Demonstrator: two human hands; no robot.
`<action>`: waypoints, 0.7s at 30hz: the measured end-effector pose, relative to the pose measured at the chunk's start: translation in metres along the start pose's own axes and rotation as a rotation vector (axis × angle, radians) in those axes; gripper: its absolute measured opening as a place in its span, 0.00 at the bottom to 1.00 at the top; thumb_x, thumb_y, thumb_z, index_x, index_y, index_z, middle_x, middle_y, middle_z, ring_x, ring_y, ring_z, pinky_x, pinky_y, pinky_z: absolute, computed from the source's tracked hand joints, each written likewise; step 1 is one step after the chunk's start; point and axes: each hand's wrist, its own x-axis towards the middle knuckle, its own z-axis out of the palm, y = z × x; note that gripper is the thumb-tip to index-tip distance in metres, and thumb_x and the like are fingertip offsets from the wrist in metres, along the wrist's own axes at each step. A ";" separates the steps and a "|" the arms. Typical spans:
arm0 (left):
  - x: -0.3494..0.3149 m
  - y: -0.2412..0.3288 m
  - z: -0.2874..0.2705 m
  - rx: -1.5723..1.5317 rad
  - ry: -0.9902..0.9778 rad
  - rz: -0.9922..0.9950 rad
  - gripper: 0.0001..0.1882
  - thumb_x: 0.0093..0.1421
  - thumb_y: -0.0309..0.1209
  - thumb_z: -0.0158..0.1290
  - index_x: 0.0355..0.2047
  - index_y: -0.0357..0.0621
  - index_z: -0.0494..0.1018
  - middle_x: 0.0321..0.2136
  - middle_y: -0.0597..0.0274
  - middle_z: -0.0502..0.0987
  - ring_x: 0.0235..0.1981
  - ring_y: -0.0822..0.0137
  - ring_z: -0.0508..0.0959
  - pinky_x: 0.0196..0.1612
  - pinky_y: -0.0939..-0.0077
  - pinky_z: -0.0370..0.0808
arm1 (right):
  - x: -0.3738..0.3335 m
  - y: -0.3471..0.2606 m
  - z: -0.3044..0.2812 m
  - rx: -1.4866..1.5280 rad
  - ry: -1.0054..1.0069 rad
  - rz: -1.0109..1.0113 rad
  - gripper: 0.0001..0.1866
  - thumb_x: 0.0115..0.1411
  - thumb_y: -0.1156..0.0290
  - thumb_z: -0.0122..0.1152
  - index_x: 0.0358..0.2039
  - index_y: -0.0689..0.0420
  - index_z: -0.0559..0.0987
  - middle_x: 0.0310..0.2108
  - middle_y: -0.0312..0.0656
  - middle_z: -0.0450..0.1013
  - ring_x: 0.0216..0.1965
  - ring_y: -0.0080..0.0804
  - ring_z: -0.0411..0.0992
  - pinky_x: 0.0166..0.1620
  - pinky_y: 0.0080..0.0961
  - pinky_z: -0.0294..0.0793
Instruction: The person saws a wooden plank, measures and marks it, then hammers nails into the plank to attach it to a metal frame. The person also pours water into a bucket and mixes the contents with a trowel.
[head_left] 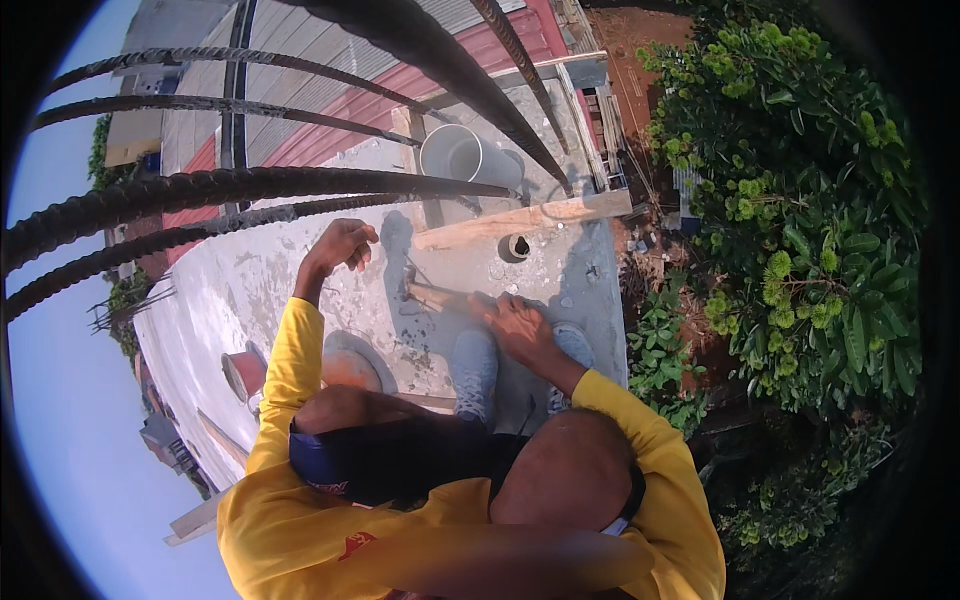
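My right hand [519, 326] is closed round the wooden handle of a hammer [440, 298], low over the concrete in front of my shoes. The hammer's head points left, toward a dark damp patch on the slab. Raised to the left, my left hand [346, 245] hangs with loosely bent fingers apart, and I see nothing in it. Its shadow falls on the concrete slab [280, 290]. Beyond the hammer lies a wooden plank [525, 220], with a short pipe stub [514, 247] standing just on its near side.
Thick ribbed steel bars [250, 185] cross the upper left. A pale bucket [465, 155] stands behind the plank. A reddish bucket [244, 374] and a round orange-stained container [350, 370] sit left of my knees. The slab's right edge drops toward trees [800, 250].
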 end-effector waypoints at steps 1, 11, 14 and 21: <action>0.021 0.009 -0.014 0.038 0.227 0.110 0.15 0.73 0.38 0.51 0.43 0.39 0.81 0.23 0.61 0.81 0.21 0.70 0.82 0.24 0.77 0.76 | 0.000 0.001 0.002 0.003 -0.028 0.010 0.28 0.77 0.62 0.42 0.76 0.34 0.62 0.54 0.48 0.69 0.58 0.47 0.70 0.56 0.46 0.74; 0.196 0.119 -0.042 0.323 0.276 0.769 0.19 0.78 0.44 0.45 0.49 0.41 0.76 0.51 0.52 0.75 0.56 0.56 0.72 0.64 0.57 0.66 | 0.000 0.007 0.001 0.052 0.071 -0.044 0.28 0.72 0.66 0.50 0.72 0.40 0.70 0.50 0.48 0.69 0.55 0.48 0.72 0.53 0.45 0.74; 0.227 0.108 -0.043 0.446 0.424 0.831 0.19 0.76 0.42 0.46 0.34 0.38 0.70 0.39 0.55 0.74 0.43 0.60 0.71 0.47 0.56 0.68 | -0.003 0.006 -0.005 0.048 0.106 -0.064 0.29 0.69 0.68 0.52 0.71 0.41 0.70 0.50 0.48 0.68 0.54 0.48 0.72 0.53 0.44 0.73; 0.260 0.093 -0.051 0.380 0.397 0.897 0.15 0.73 0.39 0.50 0.47 0.38 0.75 0.42 0.47 0.78 0.43 0.51 0.75 0.50 0.54 0.72 | -0.005 0.007 0.002 0.118 0.185 -0.094 0.28 0.69 0.68 0.52 0.71 0.44 0.71 0.48 0.50 0.70 0.54 0.47 0.73 0.54 0.42 0.72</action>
